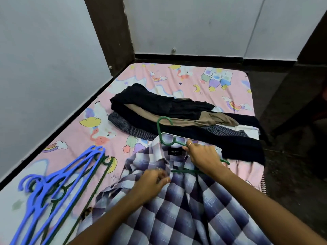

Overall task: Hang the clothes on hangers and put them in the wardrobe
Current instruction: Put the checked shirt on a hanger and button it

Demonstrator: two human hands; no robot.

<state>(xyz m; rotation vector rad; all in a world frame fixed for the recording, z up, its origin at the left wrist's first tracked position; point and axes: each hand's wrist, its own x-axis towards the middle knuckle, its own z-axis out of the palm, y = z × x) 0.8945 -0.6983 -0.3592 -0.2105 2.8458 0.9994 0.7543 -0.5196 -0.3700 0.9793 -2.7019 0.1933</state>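
1. The bed point(177, 75), covered with a pink cartoon-print sheet, is used as the work area; it is hemmed in by pale walls point(44, 59) and dark wooden frame posts point(109, 32), and no wardrobe can be seen.
2. The checked shirt point(185, 200) is spread flat at 6 o'clock with its collar towards 12, presumably so a hanger can be slid in through the neck.
3. A pile of dark and tan clothes point(168, 110) is left at 12 o'clock, just beyond the collar, apparently awaiting its turn.
4. Spare blue and green hangers point(58, 181) are laid fanned out at 8 o'clock, within easy reach.
5. The green hanger point(163, 131) is partly inside the collar, with its hook out towards 12.
6. The right hand point(201, 156) is closed around the hanger's right arm, seemingly to steer it into the shoulder.
7. The left hand point(152, 183) pinches the shirt's front edge below the collar, probably to hold the opening wide.
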